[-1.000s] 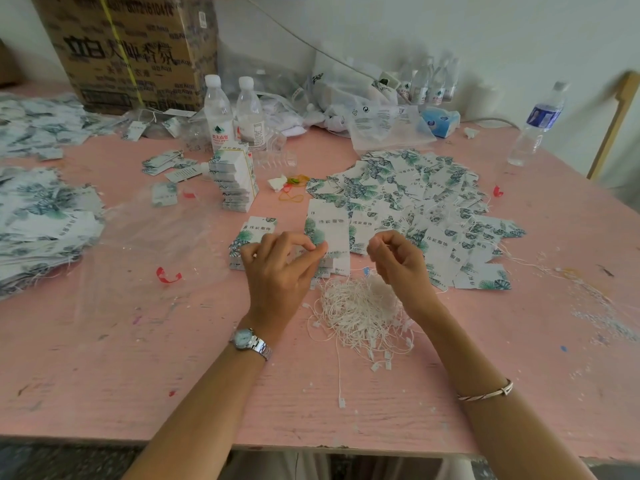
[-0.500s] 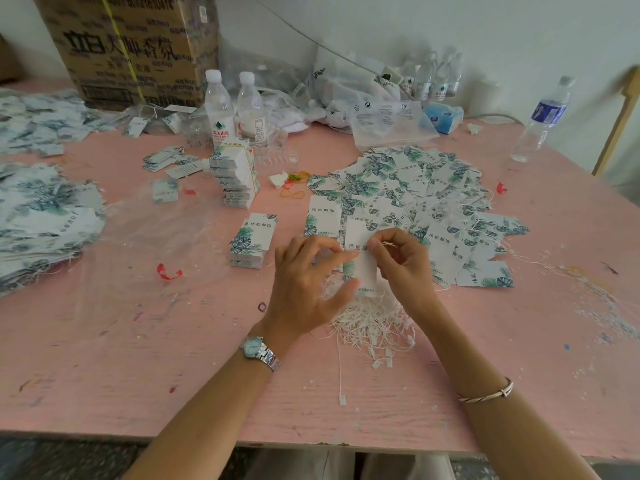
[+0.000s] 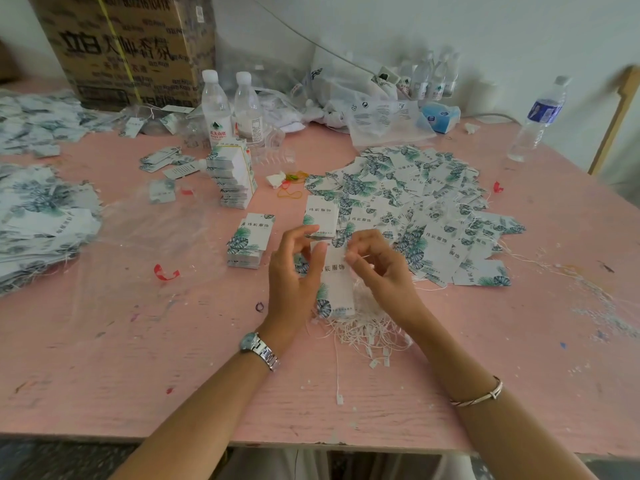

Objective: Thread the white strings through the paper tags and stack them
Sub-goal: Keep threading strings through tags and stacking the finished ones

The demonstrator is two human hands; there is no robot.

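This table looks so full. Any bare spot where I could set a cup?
The pink table along the near edge, from below the red scrap to the left forearm, is bare; so is, bar specks, the near right corner beyond the right forearm. Crowded: spread tags, string pile, bottles at the back.

Cardboard box (image 3: pixel 121 46), water bottles (image 3: pixel 216 105) — behind, on the pink table (image 3: pixel 104 358).

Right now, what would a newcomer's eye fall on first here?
At the centre of the pink wooden table, the left hand holds a white leaf-printed paper tag while the right hand pinches a thin white string at its top. Behind them spreads a wide heap of such tags.
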